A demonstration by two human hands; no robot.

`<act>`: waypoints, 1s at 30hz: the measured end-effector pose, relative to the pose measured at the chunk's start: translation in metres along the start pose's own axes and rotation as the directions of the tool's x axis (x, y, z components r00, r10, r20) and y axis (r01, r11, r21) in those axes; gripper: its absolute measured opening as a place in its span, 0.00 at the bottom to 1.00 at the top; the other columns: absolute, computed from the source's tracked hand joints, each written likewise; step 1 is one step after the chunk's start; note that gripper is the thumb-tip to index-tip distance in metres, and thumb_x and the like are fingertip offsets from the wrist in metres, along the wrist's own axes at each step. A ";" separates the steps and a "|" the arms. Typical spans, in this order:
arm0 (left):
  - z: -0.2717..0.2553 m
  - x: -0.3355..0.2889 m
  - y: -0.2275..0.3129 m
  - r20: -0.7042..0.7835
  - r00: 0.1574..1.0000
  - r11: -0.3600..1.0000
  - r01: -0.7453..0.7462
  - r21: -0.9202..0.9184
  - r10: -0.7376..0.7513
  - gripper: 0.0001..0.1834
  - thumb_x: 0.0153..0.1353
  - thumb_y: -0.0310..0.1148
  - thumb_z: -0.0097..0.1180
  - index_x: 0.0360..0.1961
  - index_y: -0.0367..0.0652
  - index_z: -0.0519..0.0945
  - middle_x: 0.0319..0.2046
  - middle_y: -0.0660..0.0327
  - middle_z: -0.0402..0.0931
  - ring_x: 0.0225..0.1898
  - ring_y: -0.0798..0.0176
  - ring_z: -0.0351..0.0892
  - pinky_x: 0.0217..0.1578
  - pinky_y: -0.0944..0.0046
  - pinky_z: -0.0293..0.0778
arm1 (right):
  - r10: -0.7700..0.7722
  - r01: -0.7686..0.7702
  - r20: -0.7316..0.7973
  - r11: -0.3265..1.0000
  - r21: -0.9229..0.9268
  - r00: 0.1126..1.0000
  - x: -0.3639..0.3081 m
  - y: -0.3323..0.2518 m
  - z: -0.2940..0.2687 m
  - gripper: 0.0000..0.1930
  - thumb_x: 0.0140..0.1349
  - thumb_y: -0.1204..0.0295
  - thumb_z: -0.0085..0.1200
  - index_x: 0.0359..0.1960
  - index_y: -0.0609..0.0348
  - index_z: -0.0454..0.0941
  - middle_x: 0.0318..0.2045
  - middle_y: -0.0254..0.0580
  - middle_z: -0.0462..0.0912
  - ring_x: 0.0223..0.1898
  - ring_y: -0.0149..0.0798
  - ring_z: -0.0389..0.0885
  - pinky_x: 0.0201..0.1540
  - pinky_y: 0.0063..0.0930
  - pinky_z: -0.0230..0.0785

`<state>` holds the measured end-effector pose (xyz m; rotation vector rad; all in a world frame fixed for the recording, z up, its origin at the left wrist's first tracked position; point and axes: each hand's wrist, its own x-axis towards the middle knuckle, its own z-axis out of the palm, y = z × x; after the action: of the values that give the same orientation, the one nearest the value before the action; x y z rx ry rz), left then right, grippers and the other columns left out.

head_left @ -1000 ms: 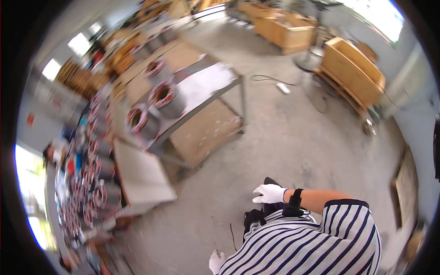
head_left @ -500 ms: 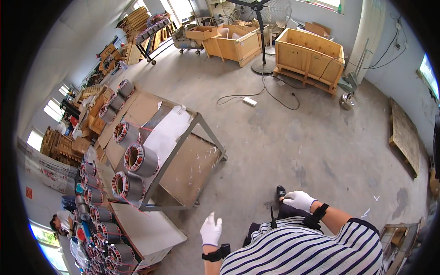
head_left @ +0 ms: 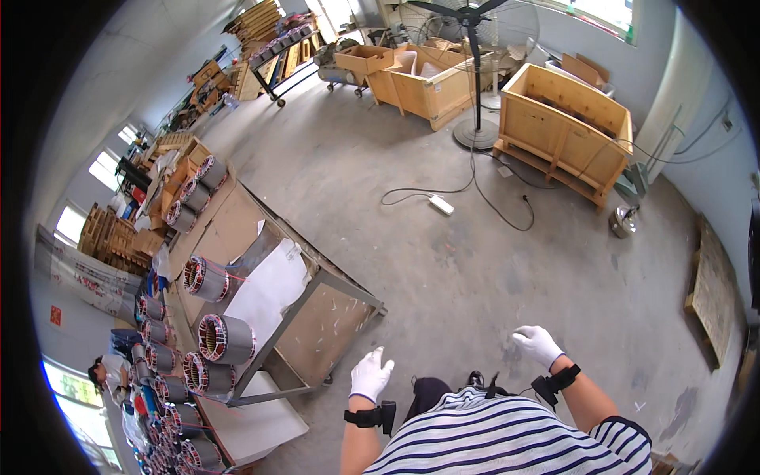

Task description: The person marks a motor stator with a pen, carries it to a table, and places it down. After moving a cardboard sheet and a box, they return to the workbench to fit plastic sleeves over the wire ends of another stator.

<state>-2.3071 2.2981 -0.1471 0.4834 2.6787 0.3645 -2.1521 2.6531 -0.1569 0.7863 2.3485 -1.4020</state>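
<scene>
My left hand (head_left: 371,374), in a white glove, hangs in the air just right of the metal-framed cart (head_left: 273,348). Its thumb stands apart from the fingers and it holds nothing. Out to the right, over bare floor, my right hand (head_left: 538,347) is also gloved in white, with loosely bent fingers and nothing in it. On the cart stand several motor stators (head_left: 226,339), grey cylinders with copper windings and red leads. A white sheet (head_left: 271,279) lies beside them on the cart's top. Neither hand touches the cart or a stator.
A cable with a white power strip (head_left: 441,205) lies on the floor ahead, below a standing fan (head_left: 475,79). Wooden crates (head_left: 554,127) stand at the back. A wooden pallet (head_left: 710,293) leans at right. More stators (head_left: 170,388) crowd the left, near another person (head_left: 115,372).
My view has shifted, and the cart sits lower and further left in it. My right hand has swung outward to the right, away from my body. My left hand stays raised near the cart.
</scene>
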 end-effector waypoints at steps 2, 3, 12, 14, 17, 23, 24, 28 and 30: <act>-0.010 0.035 0.010 -0.001 1.000 1.000 0.008 -0.011 -0.008 0.26 0.57 0.45 0.51 0.54 0.42 0.71 0.48 0.49 0.74 0.48 0.47 0.75 0.50 0.52 0.70 | -0.150 0.149 -0.048 0.988 -0.033 0.988 0.050 -0.021 -0.011 0.18 0.59 0.61 0.49 0.41 0.64 0.78 0.36 0.55 0.81 0.38 0.52 0.80 0.42 0.36 0.71; -0.016 0.055 0.015 -0.015 1.000 1.000 -0.007 -0.025 0.006 0.27 0.57 0.45 0.51 0.54 0.42 0.71 0.48 0.49 0.74 0.48 0.47 0.75 0.50 0.52 0.70 | -0.152 0.151 -0.033 0.988 -0.041 0.988 0.076 -0.038 -0.017 0.18 0.59 0.61 0.49 0.41 0.64 0.78 0.36 0.55 0.81 0.38 0.52 0.80 0.42 0.36 0.71; -0.078 0.276 -0.003 -0.183 0.983 0.987 -0.046 -0.156 0.017 0.26 0.58 0.46 0.50 0.54 0.41 0.72 0.49 0.49 0.75 0.51 0.48 0.73 0.52 0.53 0.69 | -0.273 0.274 0.029 0.961 -0.042 0.962 0.310 -0.179 -0.037 0.16 0.58 0.64 0.49 0.41 0.62 0.77 0.35 0.55 0.81 0.41 0.55 0.78 0.45 0.37 0.69; -0.117 0.322 0.003 -0.144 0.988 0.976 0.019 -0.215 -0.051 0.26 0.59 0.47 0.49 0.54 0.40 0.72 0.49 0.49 0.74 0.52 0.49 0.73 0.53 0.53 0.68 | -0.514 0.507 0.030 0.832 -0.223 0.857 0.370 -0.130 -0.050 0.16 0.59 0.65 0.50 0.37 0.69 0.76 0.29 0.49 0.80 0.31 0.43 0.78 0.36 0.34 0.69; -0.160 0.406 0.004 -0.200 0.979 0.954 -0.103 -0.281 0.047 0.27 0.61 0.47 0.47 0.56 0.39 0.69 0.52 0.48 0.72 0.54 0.48 0.70 0.55 0.55 0.66 | 0.053 -0.064 0.097 0.991 0.116 0.994 0.394 -0.117 -0.085 0.13 0.61 0.67 0.49 0.23 0.63 0.72 0.17 0.31 0.73 0.20 0.28 0.70 0.22 0.30 0.63; -0.248 0.587 -0.006 -0.245 0.966 0.917 -0.025 -0.399 -0.080 0.27 0.58 0.45 0.47 0.54 0.38 0.70 0.46 0.47 0.75 0.48 0.45 0.74 0.49 0.52 0.70 | -0.584 0.750 0.492 0.366 -0.551 0.646 0.634 -0.037 -0.163 0.06 0.54 0.75 0.47 0.22 0.59 0.74 0.20 0.46 0.78 0.21 0.46 0.76 0.25 0.39 0.68; -0.261 0.606 -0.010 -0.270 0.957 0.918 -0.013 -0.396 -0.103 0.27 0.58 0.44 0.48 0.54 0.38 0.70 0.44 0.47 0.75 0.47 0.45 0.74 0.47 0.51 0.70 | -0.588 0.775 0.520 0.351 -0.526 0.620 0.668 -0.058 -0.177 0.06 0.54 0.75 0.47 0.22 0.59 0.74 0.20 0.47 0.78 0.22 0.47 0.76 0.25 0.39 0.68; -0.287 0.700 -0.027 -0.305 0.932 0.912 0.058 -0.406 -0.195 0.27 0.56 0.44 0.49 0.54 0.38 0.70 0.43 0.47 0.76 0.45 0.45 0.75 0.45 0.50 0.72 | -0.619 0.785 0.499 0.366 -0.500 0.607 0.780 -0.183 -0.197 0.05 0.53 0.76 0.47 0.23 0.59 0.75 0.22 0.50 0.78 0.23 0.49 0.77 0.26 0.41 0.69; -0.316 0.746 -0.038 -0.222 0.961 0.891 0.047 -0.452 -0.164 0.26 0.56 0.45 0.49 0.52 0.38 0.73 0.46 0.47 0.76 0.48 0.46 0.75 0.49 0.52 0.71 | -0.630 0.725 0.401 0.418 -0.547 0.665 0.819 -0.243 -0.204 0.04 0.52 0.76 0.47 0.24 0.58 0.75 0.22 0.51 0.78 0.24 0.51 0.77 0.27 0.43 0.69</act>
<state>-3.0948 2.4913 -0.1252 0.1543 2.7191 1.0391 -2.9513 2.9885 -0.2994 -0.5545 2.8720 -0.5828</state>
